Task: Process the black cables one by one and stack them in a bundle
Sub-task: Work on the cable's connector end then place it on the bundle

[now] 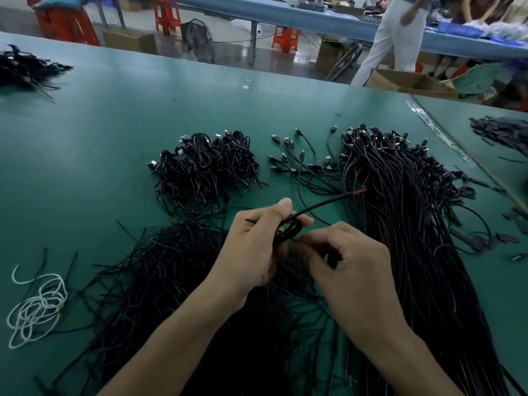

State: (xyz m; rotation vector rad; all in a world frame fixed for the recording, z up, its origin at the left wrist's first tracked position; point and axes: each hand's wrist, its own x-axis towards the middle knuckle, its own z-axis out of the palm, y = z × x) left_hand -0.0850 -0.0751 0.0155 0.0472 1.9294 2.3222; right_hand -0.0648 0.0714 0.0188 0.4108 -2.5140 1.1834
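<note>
My left hand (251, 247) grips a small coil of black cable (289, 228) between thumb and curled fingers, held above the green surface (114, 110). My right hand (348, 267) has its fingers curled in, with thumb and forefinger pinching the lower side of that same coil, so both hands grasp the one cable. The cable's free end (331, 199) sticks out up and to the right from my left thumb, ending in a bare red tip.

Beyond my hands, to the left, lies the bundle of coiled cables (205, 164), with plugs showing along its top. To the right, a thick heap of straight cables (400, 218) runs from the far plugs down toward me. Between those two, a few loose cables with plugs (300, 164) are fanned out. Under my forearms spreads a tangle of thin black strands (171, 281). A looped white string (37, 307) rests near the surface's left edge, and another dark pile (23, 67) sits at the far left corner.
</note>
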